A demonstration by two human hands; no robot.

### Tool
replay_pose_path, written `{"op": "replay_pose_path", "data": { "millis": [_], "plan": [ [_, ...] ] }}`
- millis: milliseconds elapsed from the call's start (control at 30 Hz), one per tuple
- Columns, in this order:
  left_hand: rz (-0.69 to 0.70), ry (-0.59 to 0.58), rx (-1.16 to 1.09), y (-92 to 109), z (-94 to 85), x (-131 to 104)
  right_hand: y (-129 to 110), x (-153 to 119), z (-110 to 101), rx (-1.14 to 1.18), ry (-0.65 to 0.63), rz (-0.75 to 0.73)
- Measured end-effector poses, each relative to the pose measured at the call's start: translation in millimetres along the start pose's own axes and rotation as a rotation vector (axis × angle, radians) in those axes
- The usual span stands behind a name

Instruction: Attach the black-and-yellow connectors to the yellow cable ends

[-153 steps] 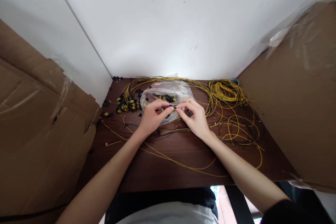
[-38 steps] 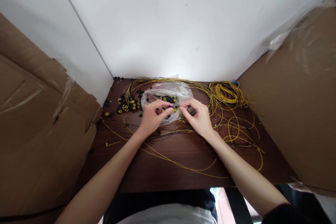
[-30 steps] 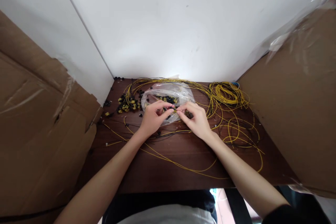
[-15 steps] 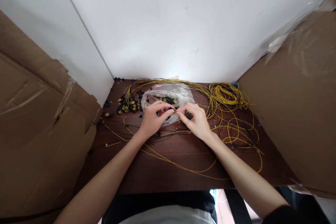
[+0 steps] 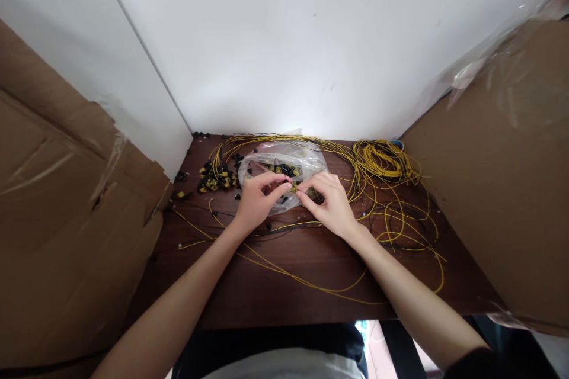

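Observation:
My left hand (image 5: 260,200) pinches a thin black wire (image 5: 285,177) between thumb and fingers, its tip near the middle of the view. Close on its right, my right hand (image 5: 326,200) has its thumb and forefinger together at a thin yellow piece, too small to make out well. Both hands hover over a clear plastic bag (image 5: 306,157) that holds black and yellow parts (image 5: 288,170). Left of the bag lies a pile of black and yellow connectors (image 5: 217,177) with yellow wires running from it.
A coil of yellow wire (image 5: 382,160) lies at the back right of the brown table (image 5: 293,302). Loose yellow wires (image 5: 311,288) cross the front. Cardboard (image 5: 57,219) stands left, more cardboard (image 5: 511,177) right, a white wall (image 5: 284,47) behind.
The small black wire loop above my left fingertips has dropped lower and shifted left. Both hands have barely moved and stay close together.

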State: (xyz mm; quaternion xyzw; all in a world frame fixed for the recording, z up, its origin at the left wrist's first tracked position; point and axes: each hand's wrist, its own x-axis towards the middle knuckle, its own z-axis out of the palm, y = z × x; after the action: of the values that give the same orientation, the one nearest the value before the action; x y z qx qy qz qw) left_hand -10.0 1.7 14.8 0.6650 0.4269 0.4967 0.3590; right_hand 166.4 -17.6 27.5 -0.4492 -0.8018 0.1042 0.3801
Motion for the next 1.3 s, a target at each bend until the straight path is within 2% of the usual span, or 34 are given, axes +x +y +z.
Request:
{"op": "replay_pose_path", "data": {
  "millis": [267,533,767,1033,1167,1300],
  "plan": [
    [0.007,-0.045,0.029,2.6,1.0,-1.5,-1.2,-0.3,1.2,0.005,0.006,-0.011],
    [-0.015,0.055,-0.011,-0.2,-0.6,-0.5,4.2,-0.1,-0.8,-0.045,-0.081,0.013],
    [-0.005,0.036,-0.006,1.2,0.6,-0.9,3.2,-1.2,1.7,0.004,-0.042,-0.005],
    [-0.002,-0.008,-0.001,3.6,1.6,-2.1,2.3,-1.9,2.3,0.043,-0.07,-0.045],
    [-0.044,0.004,-0.066,5.3,1.8,-1.6,1.8,-2.0,1.8,0.054,-0.06,-0.02],
    [-0.109,0.05,-0.15,7.5,0.7,0.1,1.5,-0.4,0.2,0.091,0.017,0.038]
  ]
}}
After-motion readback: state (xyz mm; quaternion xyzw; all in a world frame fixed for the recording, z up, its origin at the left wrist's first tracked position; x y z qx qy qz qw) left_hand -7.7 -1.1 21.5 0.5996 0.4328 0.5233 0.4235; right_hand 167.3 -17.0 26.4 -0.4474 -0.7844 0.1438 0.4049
